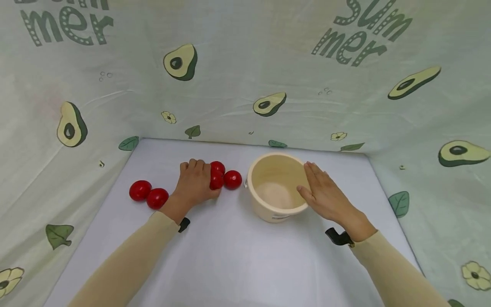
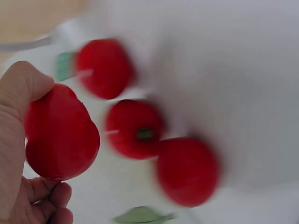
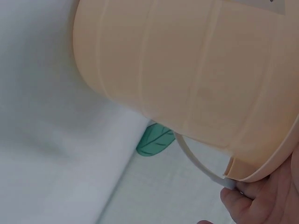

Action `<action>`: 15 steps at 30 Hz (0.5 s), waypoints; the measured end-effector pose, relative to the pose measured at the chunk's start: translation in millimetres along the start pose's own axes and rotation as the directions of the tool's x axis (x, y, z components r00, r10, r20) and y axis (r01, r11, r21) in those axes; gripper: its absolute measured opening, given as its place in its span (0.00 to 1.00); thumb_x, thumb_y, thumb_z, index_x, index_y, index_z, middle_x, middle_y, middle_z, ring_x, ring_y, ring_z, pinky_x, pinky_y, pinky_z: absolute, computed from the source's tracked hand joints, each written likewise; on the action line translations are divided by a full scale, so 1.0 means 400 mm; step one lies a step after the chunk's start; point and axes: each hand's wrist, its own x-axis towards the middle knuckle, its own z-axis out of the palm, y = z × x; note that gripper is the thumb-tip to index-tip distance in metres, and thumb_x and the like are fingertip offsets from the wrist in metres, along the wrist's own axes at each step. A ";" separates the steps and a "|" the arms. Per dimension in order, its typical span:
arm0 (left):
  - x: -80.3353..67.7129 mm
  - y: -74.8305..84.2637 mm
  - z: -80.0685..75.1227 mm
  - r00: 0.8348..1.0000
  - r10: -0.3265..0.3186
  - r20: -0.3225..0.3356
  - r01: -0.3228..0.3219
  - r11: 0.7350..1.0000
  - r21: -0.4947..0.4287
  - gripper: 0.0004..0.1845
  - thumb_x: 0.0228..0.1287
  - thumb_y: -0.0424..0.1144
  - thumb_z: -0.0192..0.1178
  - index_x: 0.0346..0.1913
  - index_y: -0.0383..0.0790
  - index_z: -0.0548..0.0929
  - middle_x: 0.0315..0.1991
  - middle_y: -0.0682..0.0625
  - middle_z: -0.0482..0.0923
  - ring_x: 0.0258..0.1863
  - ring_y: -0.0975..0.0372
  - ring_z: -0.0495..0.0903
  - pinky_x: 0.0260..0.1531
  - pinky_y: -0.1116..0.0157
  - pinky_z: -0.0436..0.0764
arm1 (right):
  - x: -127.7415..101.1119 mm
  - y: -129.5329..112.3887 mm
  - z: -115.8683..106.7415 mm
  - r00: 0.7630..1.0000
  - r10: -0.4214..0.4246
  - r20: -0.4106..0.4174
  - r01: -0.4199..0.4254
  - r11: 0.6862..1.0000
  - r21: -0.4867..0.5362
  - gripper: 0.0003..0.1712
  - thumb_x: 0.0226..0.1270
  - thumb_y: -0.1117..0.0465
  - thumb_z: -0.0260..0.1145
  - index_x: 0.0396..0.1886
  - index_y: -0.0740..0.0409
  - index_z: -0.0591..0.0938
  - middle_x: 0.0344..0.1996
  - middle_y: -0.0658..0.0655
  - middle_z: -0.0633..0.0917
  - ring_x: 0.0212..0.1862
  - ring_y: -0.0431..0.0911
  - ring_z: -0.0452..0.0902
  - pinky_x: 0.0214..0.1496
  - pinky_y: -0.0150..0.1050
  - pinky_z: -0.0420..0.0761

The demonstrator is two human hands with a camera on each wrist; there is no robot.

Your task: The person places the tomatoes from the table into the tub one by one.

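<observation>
My left hand [image 1: 196, 182] curls round a red tomato [image 1: 216, 181] on the white table; in the left wrist view the thumb and fingers of this hand [image 2: 16, 140] wrap that tomato [image 2: 60, 135]. Two more tomatoes [image 1: 232, 179] [image 1: 217, 166] lie right beside it. A cream plastic bucket [image 1: 268, 213] stands upright to the right, with nothing in it. My right hand [image 1: 324, 194] lies with straight fingers against the bucket's right rim. In the right wrist view the bucket wall [image 3: 187, 70] fills the frame, with the right hand [image 3: 261, 205] at its rim.
Two other red tomatoes [image 1: 140, 190] [image 1: 157, 198] lie left of my left hand. An avocado-print cloth [image 1: 245, 85] walls in the table on the back and both sides. The bucket's thin handle [image 3: 201, 163] hangs down its side.
</observation>
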 end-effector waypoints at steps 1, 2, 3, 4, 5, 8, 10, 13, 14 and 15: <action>0.007 0.014 -0.030 0.999 -0.002 -0.037 0.001 1.000 -0.023 0.41 0.53 0.63 0.71 0.56 0.30 0.76 0.50 0.37 0.77 0.53 0.45 0.72 0.53 0.43 0.71 | -0.003 0.001 -0.004 1.000 0.001 -0.002 -0.001 1.000 -0.007 0.45 0.85 0.45 0.50 0.83 0.73 0.50 0.84 0.71 0.52 0.85 0.65 0.44 0.82 0.68 0.50; 0.018 0.030 -0.061 0.997 0.001 -0.075 -0.005 0.999 -0.047 0.42 0.53 0.63 0.71 0.56 0.30 0.76 0.51 0.37 0.77 0.54 0.45 0.72 0.53 0.43 0.71 | -0.006 0.003 -0.007 1.000 0.002 -0.004 -0.002 1.000 -0.015 0.45 0.85 0.45 0.50 0.83 0.73 0.51 0.84 0.71 0.52 0.85 0.65 0.44 0.82 0.68 0.50; 0.029 0.049 -0.095 0.994 0.008 -0.105 -0.016 0.997 -0.072 0.42 0.53 0.64 0.71 0.57 0.30 0.76 0.53 0.36 0.77 0.56 0.44 0.72 0.53 0.42 0.71 | -0.008 0.005 -0.011 1.000 0.002 -0.006 -0.003 1.000 -0.024 0.45 0.85 0.45 0.50 0.83 0.74 0.51 0.83 0.72 0.52 0.85 0.65 0.44 0.82 0.68 0.50; 0.041 0.069 -0.127 0.991 0.021 -0.132 -0.034 0.995 -0.098 0.43 0.53 0.64 0.71 0.57 0.30 0.75 0.54 0.36 0.77 0.57 0.44 0.72 0.53 0.42 0.70 | -0.009 0.006 -0.014 1.000 0.003 -0.004 -0.003 1.000 -0.031 0.45 0.85 0.45 0.50 0.83 0.73 0.51 0.84 0.71 0.52 0.85 0.65 0.44 0.82 0.68 0.50; 0.051 0.090 -0.156 0.988 0.033 -0.153 -0.052 0.991 -0.123 0.43 0.53 0.65 0.70 0.58 0.30 0.75 0.55 0.37 0.77 0.58 0.44 0.71 0.54 0.42 0.69 | -0.010 0.007 -0.017 1.000 0.001 0.000 -0.001 0.999 -0.038 0.45 0.85 0.45 0.50 0.83 0.73 0.51 0.84 0.71 0.52 0.85 0.65 0.44 0.82 0.68 0.49; 0.072 0.150 -0.220 0.981 0.079 -0.175 -0.107 0.982 -0.156 0.43 0.54 0.65 0.70 0.60 0.32 0.75 0.57 0.38 0.76 0.60 0.45 0.70 0.54 0.43 0.68 | -0.003 0.008 -0.017 1.000 -0.014 0.013 0.015 0.998 -0.059 0.45 0.85 0.44 0.49 0.83 0.72 0.51 0.84 0.70 0.52 0.86 0.64 0.43 0.83 0.67 0.47; 0.079 0.185 -0.238 0.974 0.112 -0.196 -0.144 0.976 -0.161 0.42 0.54 0.65 0.70 0.59 0.33 0.75 0.56 0.39 0.77 0.58 0.46 0.71 0.53 0.45 0.69 | 0.004 0.005 -0.012 1.000 -0.018 0.012 0.019 0.997 -0.078 0.45 0.85 0.43 0.48 0.83 0.72 0.51 0.84 0.69 0.52 0.86 0.63 0.44 0.83 0.66 0.47; 0.089 0.227 -0.239 0.963 0.153 -0.220 -0.191 0.968 -0.162 0.40 0.54 0.64 0.69 0.58 0.34 0.76 0.54 0.41 0.78 0.55 0.48 0.72 0.50 0.47 0.69 | 0.002 -0.002 -0.004 1.000 0.002 -0.021 -0.004 0.992 -0.122 0.44 0.85 0.43 0.46 0.83 0.72 0.53 0.83 0.69 0.55 0.85 0.63 0.45 0.83 0.67 0.47; 0.093 0.237 -0.237 0.960 0.165 -0.226 -0.204 0.966 -0.161 0.39 0.54 0.64 0.69 0.57 0.34 0.77 0.53 0.41 0.78 0.54 0.48 0.72 0.50 0.47 0.69 | -0.001 -0.004 -0.003 0.999 0.015 -0.032 -0.019 0.991 -0.132 0.43 0.86 0.43 0.45 0.83 0.72 0.54 0.83 0.70 0.56 0.85 0.63 0.46 0.83 0.67 0.48; 0.099 0.246 -0.233 0.957 0.175 -0.230 -0.214 0.964 -0.158 0.39 0.54 0.64 0.68 0.56 0.34 0.77 0.52 0.41 0.78 0.53 0.48 0.72 0.49 0.48 0.69 | -0.005 -0.005 -0.001 0.999 0.029 -0.042 -0.034 0.990 -0.136 0.43 0.86 0.43 0.44 0.83 0.72 0.54 0.83 0.70 0.56 0.85 0.63 0.46 0.83 0.67 0.48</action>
